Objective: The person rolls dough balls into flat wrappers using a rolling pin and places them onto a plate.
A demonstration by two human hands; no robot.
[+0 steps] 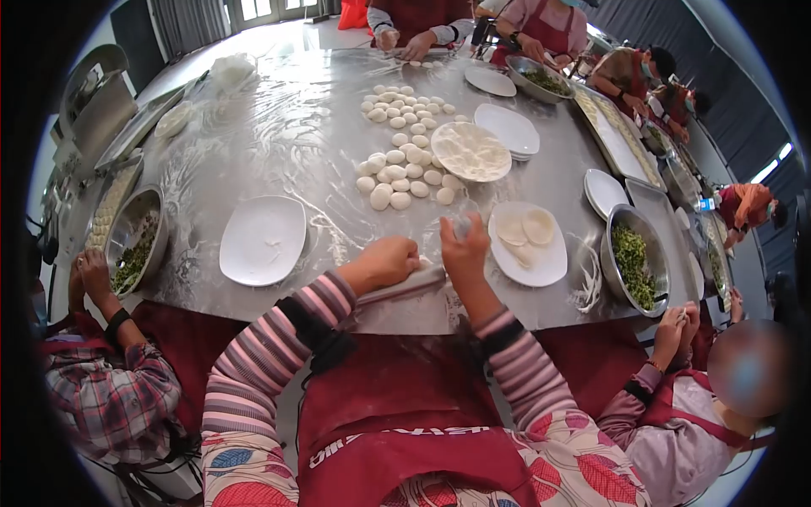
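My left hand (385, 264) is closed low over the floured table, with a little white showing at its fingertips; what it holds is hidden. Just below it lies a pale grey rod (402, 288), like a rolling pin, slanting towards my right wrist. My right hand (465, 252) is raised slightly, its fingers curled round something greyish and blurred that I cannot make out. Beside it, a white plate (549, 266) bears several thin round dough wrappers (538, 226). Beyond both hands, many small flattened dough pieces (397, 173) lie in clusters next to a plate of flour (471, 152).
An almost bare white plate (263, 241) sits to the left. Metal bowls of chopped green filling stand at the left (135, 245) and right (634, 262). Stacked plates (508, 131) and a long tray (621, 139) are farther right. Other people work around the table.
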